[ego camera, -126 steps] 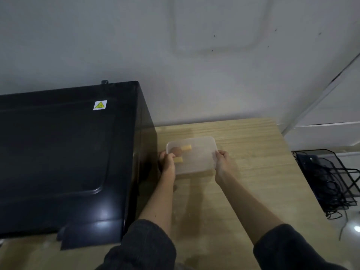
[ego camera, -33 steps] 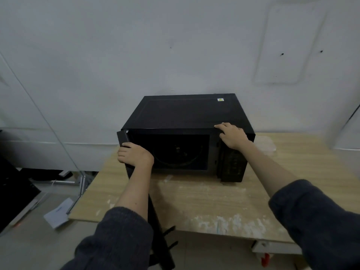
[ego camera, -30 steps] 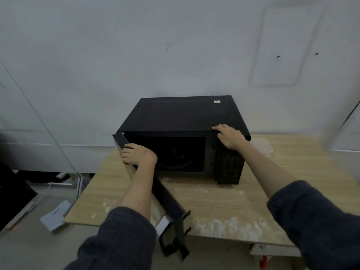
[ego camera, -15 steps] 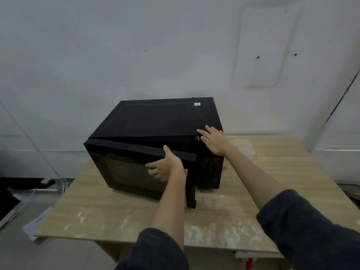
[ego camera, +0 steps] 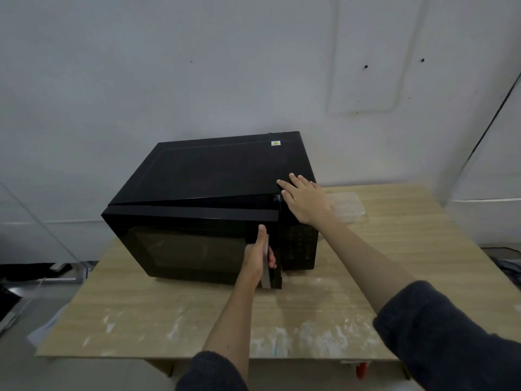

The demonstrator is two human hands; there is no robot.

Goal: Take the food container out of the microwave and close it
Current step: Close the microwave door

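one clear food container (ego camera: pixel 347 208) sat on the wooden table (ego camera: pixel 394 263) at centre right of the frame, just right of the black microwave (ego camera: pixel 214 176) and partly hidden behind the right wrist. its contents could not be made out. the microwave door (ego camera: pixel 191 244) stood slightly ajar, its free edge angled out from the body near the middle of the frame. the left hand (ego camera: pixel 258 256) was wrapped around that free edge, thumb up along the front face and fingers curled behind it, closed on the door. the right hand (ego camera: pixel 306 203) lay flat and spread, fingers splayed, pressing on the microwave's upper right front corner and gripping nothing. both forearms were bare, with dark sleeves (ego camera: pixel 439 334) pushed up at the lower edge of the frame. a small yellow warning sticker (ego camera: pixel 275 143) marked the top of the appliance near its back right corner. pale smears of white residue (ego camera: pixel 310 340) streaked the table's near edge. a plain white wall (ego camera: pixel 197 66) filled the upper half of the frame.
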